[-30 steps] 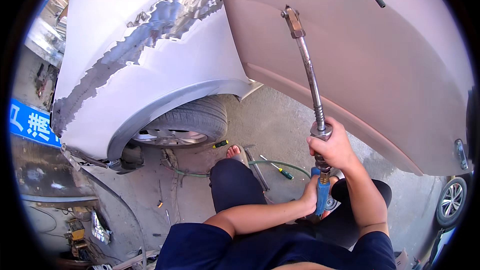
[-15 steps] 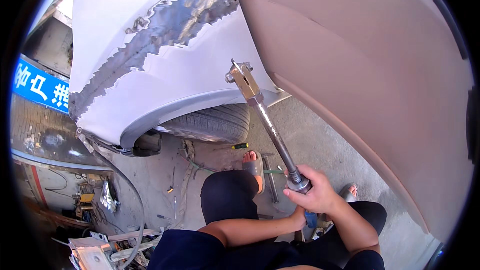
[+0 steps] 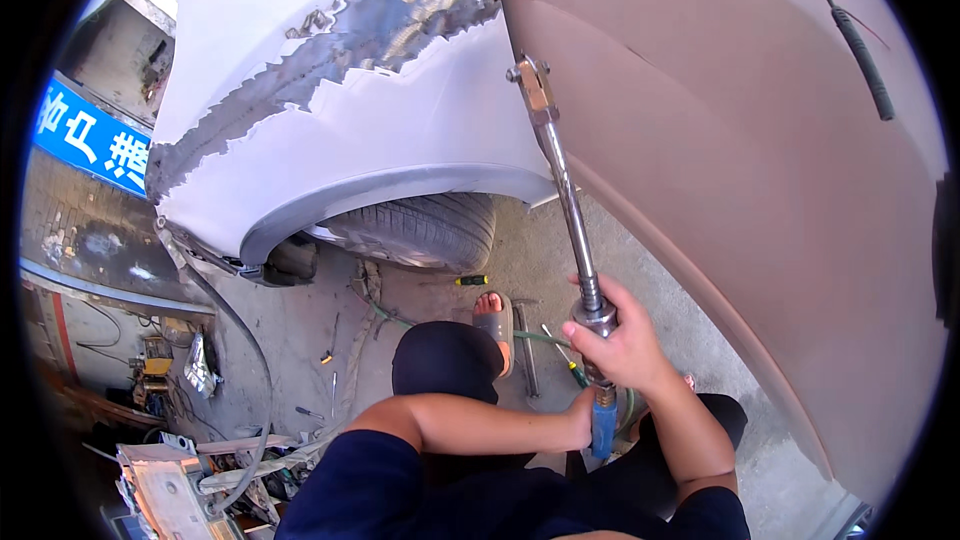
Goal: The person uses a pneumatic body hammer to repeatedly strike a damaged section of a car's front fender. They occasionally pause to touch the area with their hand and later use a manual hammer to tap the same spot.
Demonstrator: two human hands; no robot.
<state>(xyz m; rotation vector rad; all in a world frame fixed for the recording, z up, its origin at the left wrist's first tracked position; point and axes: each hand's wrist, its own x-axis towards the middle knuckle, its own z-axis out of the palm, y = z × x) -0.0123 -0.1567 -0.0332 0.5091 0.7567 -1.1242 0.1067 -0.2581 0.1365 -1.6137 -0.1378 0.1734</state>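
A slide hammer [image 3: 572,210] slants up and away from me, its brass-coloured clamp head [image 3: 536,95] in front of the door's edge. My right hand [image 3: 626,340] wraps round the steel sliding weight on the shaft. Lower down, my left hand [image 3: 578,422] is closed at the blue handle [image 3: 604,428], its fingers partly hidden. Ahead stands a white car fender [image 3: 420,120] with a jagged-edged strip of bare metal [image 3: 350,45] across it. I cannot tell whether the clamp head touches the car.
A pinkish-brown door [image 3: 700,170] fills the right side. Under the fender shows a tyre [image 3: 430,230]. On the floor lie a yellow-and-black screwdriver [image 3: 472,281], a steel hammer [image 3: 526,350] and a green hose [image 3: 395,318]. A cluttered cart [image 3: 160,490] stands lower left.
The slide hammer has swung upward and to the right, its clamp head moving from in front of the fender to the door's edge. Both hands have stayed on it; the view has shifted slightly.
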